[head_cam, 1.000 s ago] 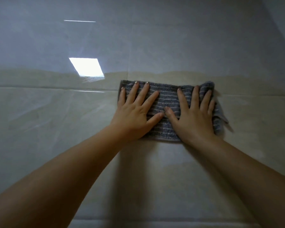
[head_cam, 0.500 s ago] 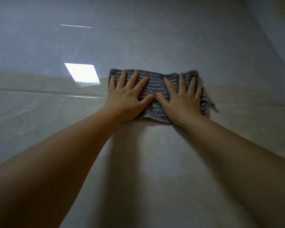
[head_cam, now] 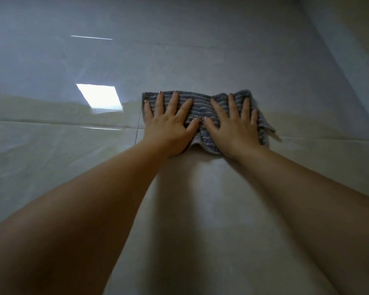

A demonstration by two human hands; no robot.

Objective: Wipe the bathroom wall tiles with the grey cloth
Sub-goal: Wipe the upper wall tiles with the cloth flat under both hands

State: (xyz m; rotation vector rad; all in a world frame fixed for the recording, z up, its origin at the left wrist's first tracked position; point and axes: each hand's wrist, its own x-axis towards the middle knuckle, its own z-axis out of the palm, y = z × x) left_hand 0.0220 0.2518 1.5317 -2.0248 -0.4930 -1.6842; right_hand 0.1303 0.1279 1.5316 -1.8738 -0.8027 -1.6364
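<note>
Pressing the grey cloth (head_cam: 200, 106) flat against the wall tiles (head_cam: 222, 60), left hand (head_cam: 168, 124) and right hand (head_cam: 235, 129) lie side by side, fingers straight and spread. Apply even palm pressure; smooth the bunched middle.

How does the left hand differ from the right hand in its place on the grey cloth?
The left hand reaches the left edge of the grey cloth; past the right hand a cloth corner sticks out. The left hand lies slightly higher in the picture than the right hand. Both press flat, fingers spread, thumbs almost meeting.
</note>
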